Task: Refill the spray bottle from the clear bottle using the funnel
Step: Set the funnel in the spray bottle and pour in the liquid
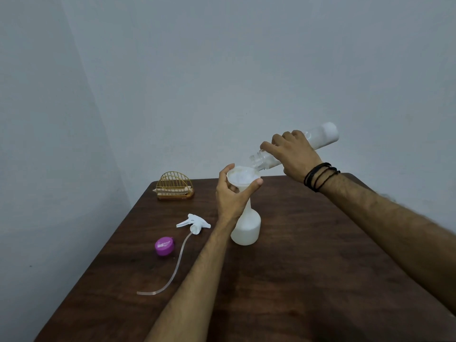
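Two hands work over the middle of a dark wooden bench [308,255]. A white spray bottle [246,228] stands upright there, roughly midway between the left and right edges and nearer the far edge than the near one. Its neck carries a white funnel [243,177], seated upright with the wide mouth facing up. The left hand [232,193] curls round the funnel just under its rim, fingers on the far-left side and thumb on the right, steadying it on the bottle.

The right hand [293,154] grips the clear bottle [320,137] round its upper body, fingers wrapped over the top. That bottle is tilted steeply, base raised up and to the right, open mouth lowered to the funnel's right rim; whether the two touch cannot be told. White contents show in the raised base end, and the funnel bowl looks whitish inside. Dark cord bracelets [320,176] circle the right wrist.

Left of the spray bottle, a white trigger sprayer head [193,222] lies on its side on the bench, its thin clear dip tube [177,265] curving away toward the near-left edge. Beside that tube, on its left, rests a purple cap [164,246]. Near the far-left corner sits a small gold wire holder [175,186] on a wooden base.
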Available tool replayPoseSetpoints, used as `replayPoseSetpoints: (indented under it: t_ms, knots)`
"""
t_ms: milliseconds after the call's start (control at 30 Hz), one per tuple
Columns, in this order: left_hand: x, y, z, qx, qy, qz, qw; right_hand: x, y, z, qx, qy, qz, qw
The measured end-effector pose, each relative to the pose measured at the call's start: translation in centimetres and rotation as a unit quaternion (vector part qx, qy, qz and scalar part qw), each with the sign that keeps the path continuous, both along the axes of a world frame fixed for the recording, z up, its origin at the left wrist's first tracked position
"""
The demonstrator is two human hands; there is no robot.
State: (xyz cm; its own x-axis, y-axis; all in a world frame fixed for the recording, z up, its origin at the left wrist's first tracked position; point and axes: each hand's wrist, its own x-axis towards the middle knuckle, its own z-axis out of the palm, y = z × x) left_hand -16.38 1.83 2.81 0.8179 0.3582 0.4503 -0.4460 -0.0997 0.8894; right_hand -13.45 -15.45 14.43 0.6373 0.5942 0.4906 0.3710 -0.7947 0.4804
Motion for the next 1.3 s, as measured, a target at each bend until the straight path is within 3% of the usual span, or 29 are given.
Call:
replayPoseSetpoints:
  t_ms: [700,800,900,1067,1300]
  knots:
    - [0.2,0.0,-0.3,0.009,0.000,0.006,1.000,0.5,0.4,0.0,-0.086,-0.095,0.055,0.990]
    - [0.3,0.0,-0.4,0.006,0.000,0.003,1.000,0.8,0.3,-0.5,-0.046,-0.060,0.050,0.996]
    - [0.1,0.0,-0.5,0.001,0.004,0.000,1.000,1.5,0.0,-1.8,0.074,0.050,0.063,0.994]
    - [-0.1,0.2,-0.6,-0.019,0.013,-0.008,1.000,2.2,-0.7,-4.1,0.294,0.265,0.073,0.915]
    - [-0.1,0.1,-0.8,-0.024,0.016,-0.021,0.999,3.0,-1.7,-7.6,0.528,0.339,0.089,0.773]
